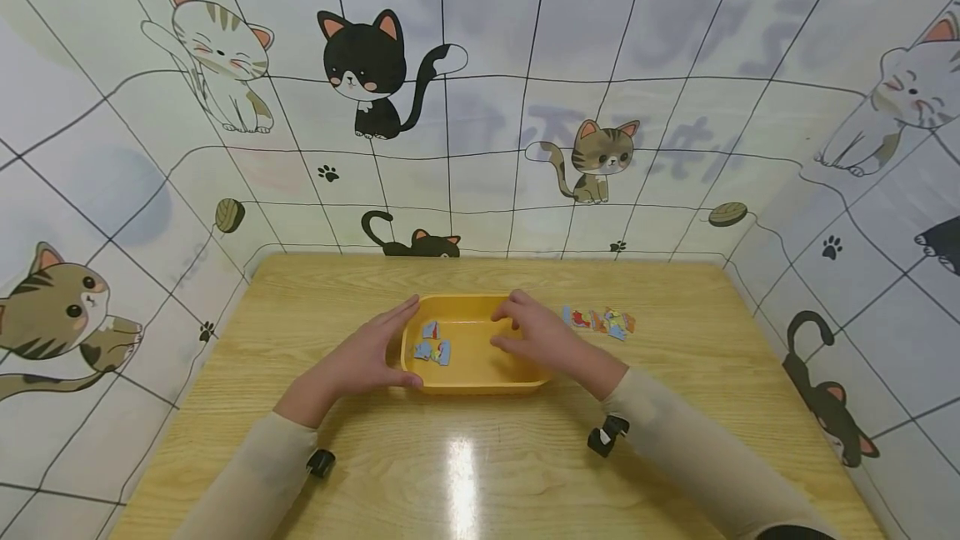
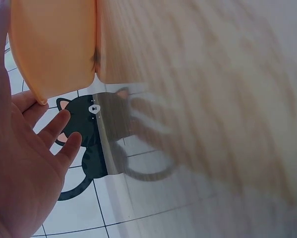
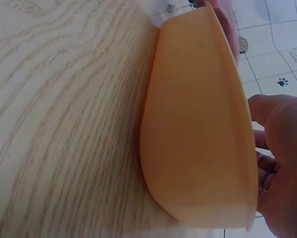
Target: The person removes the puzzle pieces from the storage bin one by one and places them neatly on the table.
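A yellow plastic tray (image 1: 480, 390) stands on the wooden table. My left hand (image 1: 363, 361) spans its left end, thumb at the near corner and fingers at the far corner. In the left wrist view, fingertips of the left hand (image 2: 27, 163) meet the tray's corner (image 2: 54, 49). Inside the tray's left part lie several small picture puzzle pieces (image 1: 444, 352), mostly light blue. Over the tray's right part hovers my right hand (image 1: 543, 338), fingers loosely bent and thumb apart, with nothing visible between them. The right wrist view shows this hand (image 3: 287, 153) past the tray's rim (image 3: 247, 124).
More colourful puzzle pieces (image 1: 617, 323) lie on the table (image 1: 675, 407) to the right of the tray, beyond the right forearm. A cat-patterned wall covering (image 1: 495, 140) encloses the table at the back and both sides. Each wrist wears a small black camera.
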Motion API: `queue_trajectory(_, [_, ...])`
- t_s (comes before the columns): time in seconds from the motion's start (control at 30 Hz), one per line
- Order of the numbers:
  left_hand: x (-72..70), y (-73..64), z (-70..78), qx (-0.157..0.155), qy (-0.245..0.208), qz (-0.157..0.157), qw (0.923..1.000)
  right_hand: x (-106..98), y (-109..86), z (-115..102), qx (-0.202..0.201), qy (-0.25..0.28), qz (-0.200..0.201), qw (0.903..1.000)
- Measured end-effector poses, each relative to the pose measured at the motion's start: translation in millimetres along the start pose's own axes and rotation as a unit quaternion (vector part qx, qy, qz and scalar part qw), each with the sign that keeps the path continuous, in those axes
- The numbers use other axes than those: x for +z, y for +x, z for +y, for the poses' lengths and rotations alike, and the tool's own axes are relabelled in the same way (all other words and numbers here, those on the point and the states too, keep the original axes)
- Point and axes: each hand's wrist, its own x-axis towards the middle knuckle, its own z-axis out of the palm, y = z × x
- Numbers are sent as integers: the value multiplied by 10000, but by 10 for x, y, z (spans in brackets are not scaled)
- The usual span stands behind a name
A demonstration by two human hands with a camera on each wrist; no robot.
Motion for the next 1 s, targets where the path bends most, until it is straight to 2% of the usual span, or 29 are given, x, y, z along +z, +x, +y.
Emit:
queue_trajectory(0.2, [-9,-1,27,-5,-12,-16,10000,126,110,-70,-63,-17,-233,9997])
queue_trajectory(0.57, [-14,-12,50,-76,-53,-31,10000,329,279,-259,240,-268,-655,9972])
queue_trajectory(0.73, [-23,-15,67,-135,-59,-45,9999,420,350,-309,31,-296,-735,9968])
queue_trajectory(1.0, [-19,-9,71,-59,-75,-36,9999,585,443,-285,-246,-424,-736,9961])
